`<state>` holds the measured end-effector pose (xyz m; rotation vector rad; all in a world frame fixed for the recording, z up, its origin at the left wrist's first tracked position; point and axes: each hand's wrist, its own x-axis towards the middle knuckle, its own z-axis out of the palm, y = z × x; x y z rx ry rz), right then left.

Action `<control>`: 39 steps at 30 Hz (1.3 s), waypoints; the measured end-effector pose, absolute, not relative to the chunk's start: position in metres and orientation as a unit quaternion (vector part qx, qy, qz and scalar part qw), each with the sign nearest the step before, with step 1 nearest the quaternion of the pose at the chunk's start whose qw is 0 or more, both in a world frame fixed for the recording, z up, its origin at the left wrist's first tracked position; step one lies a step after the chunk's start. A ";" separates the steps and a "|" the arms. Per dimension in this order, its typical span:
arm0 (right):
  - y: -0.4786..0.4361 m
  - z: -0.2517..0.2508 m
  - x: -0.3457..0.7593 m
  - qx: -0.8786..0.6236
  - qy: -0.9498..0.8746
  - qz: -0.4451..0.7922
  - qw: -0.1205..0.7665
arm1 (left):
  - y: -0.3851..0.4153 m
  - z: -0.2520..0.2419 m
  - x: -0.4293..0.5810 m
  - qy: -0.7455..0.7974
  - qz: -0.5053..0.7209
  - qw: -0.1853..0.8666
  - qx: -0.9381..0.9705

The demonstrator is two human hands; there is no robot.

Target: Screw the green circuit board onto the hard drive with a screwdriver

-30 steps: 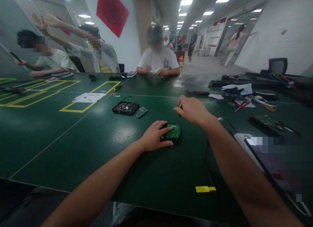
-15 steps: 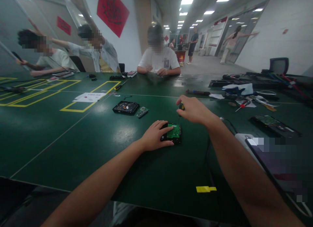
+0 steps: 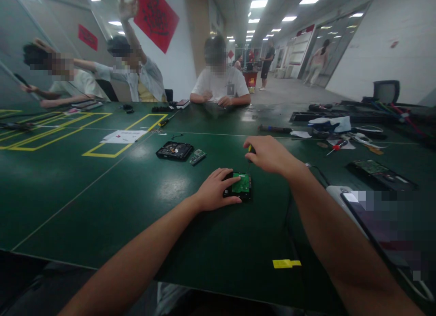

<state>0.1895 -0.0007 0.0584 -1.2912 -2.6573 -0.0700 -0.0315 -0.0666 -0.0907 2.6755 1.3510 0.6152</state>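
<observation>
A black hard drive point(image 3: 242, 184) lies flat on the green table, its green circuit board facing up. My left hand point(image 3: 218, 189) grips it from the left, thumb along the near edge, one finger over the board and the others at the far side. Above its far right corner, my right hand point(image 3: 265, 153) is closed round the yellow and black handle of a screwdriver point(image 3: 251, 149). The thin shaft points down at that corner; whether its tip sits in a screw is too small to tell.
Left of the drive lie an opened hard drive point(image 3: 174, 150) and a loose circuit board point(image 3: 198, 157). At right are another drive point(image 3: 379, 173), a phone-like device point(image 3: 374, 234) and scattered tools. A person in white point(image 3: 220, 82) sits opposite; two others sit at left.
My right hand has turned slightly on the screwdriver, while my left hand and the hard drive keep their place. At left, a co-worker's raised hand has come down into view.
</observation>
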 end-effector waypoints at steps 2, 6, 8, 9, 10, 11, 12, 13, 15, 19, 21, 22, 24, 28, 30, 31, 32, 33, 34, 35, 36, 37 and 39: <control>-0.001 0.060 0.191 -0.424 -0.901 -0.008 0.090 | -0.067 -0.090 -0.031 0.441 0.201 0.042 0.874; -0.002 0.061 0.190 -0.423 -0.902 0.006 0.088 | -0.067 -0.089 -0.031 0.444 0.197 0.040 0.873; -0.003 0.061 0.189 -0.419 -0.903 0.010 0.090 | -0.068 -0.089 -0.031 0.444 0.195 0.041 0.874; -0.003 0.061 0.189 -0.418 -0.904 0.011 0.090 | -0.068 -0.089 -0.031 0.444 0.194 0.042 0.874; -0.003 0.061 0.189 -0.420 -0.903 0.010 0.089 | -0.068 -0.089 -0.032 0.444 0.194 0.044 0.874; -0.004 0.061 0.189 -0.428 -0.899 0.005 0.088 | -0.068 -0.088 -0.032 0.444 0.194 0.046 0.874; -0.005 0.061 0.189 -0.441 -0.893 -0.004 0.088 | -0.068 -0.088 -0.032 0.443 0.195 0.047 0.874; -0.005 0.061 0.189 -0.457 -0.885 -0.014 0.087 | -0.068 -0.088 -0.032 0.443 0.195 0.048 0.874; -0.006 0.061 0.189 -0.489 -0.867 -0.038 0.085 | -0.068 -0.088 -0.032 0.442 0.197 0.046 0.874; -0.003 0.060 0.188 -0.524 -0.846 -0.060 0.082 | -0.068 -0.088 -0.032 0.443 0.201 0.046 0.873; -0.001 0.059 0.187 -0.519 -0.848 -0.062 0.087 | -0.068 -0.089 -0.032 0.443 0.201 0.047 0.872; -0.001 0.058 0.186 -0.511 -0.853 -0.062 0.089 | -0.068 -0.089 -0.032 0.443 0.202 0.047 0.872; 0.000 0.056 0.184 -0.498 -0.860 -0.061 0.099 | -0.068 -0.089 -0.032 0.442 0.203 0.048 0.873; 0.001 0.054 0.183 -0.478 -0.870 -0.047 0.113 | -0.068 -0.089 -0.032 0.441 0.201 0.047 0.873; 0.001 0.055 0.184 -0.455 -0.881 -0.035 0.123 | -0.068 -0.088 -0.032 0.441 0.199 0.045 0.874; 0.001 0.056 0.185 -0.444 -0.886 -0.028 0.129 | -0.068 -0.088 -0.032 0.440 0.199 0.043 0.874; 0.001 0.057 0.185 -0.435 -0.890 -0.021 0.134 | -0.068 -0.088 -0.033 0.439 0.199 0.042 0.875; 0.001 0.058 0.186 -0.427 -0.894 -0.013 0.136 | -0.067 -0.088 -0.033 0.438 0.199 0.042 0.875; 0.000 0.059 0.186 -0.423 -0.896 -0.006 0.135 | -0.067 -0.088 -0.033 0.438 0.199 0.044 0.876; -0.001 0.060 0.186 -0.420 -0.898 0.002 0.130 | -0.067 -0.088 -0.033 0.438 0.200 0.046 0.875; -0.002 0.061 0.186 -0.419 -0.899 0.008 0.125 | -0.067 -0.088 -0.034 0.438 0.200 0.048 0.875; -0.002 0.062 0.186 -0.420 -0.899 0.011 0.121 | -0.067 -0.088 -0.034 0.439 0.200 0.049 0.874; -0.003 0.063 0.187 -0.420 -0.900 0.014 0.114 | -0.067 -0.088 -0.034 0.441 0.200 0.051 0.874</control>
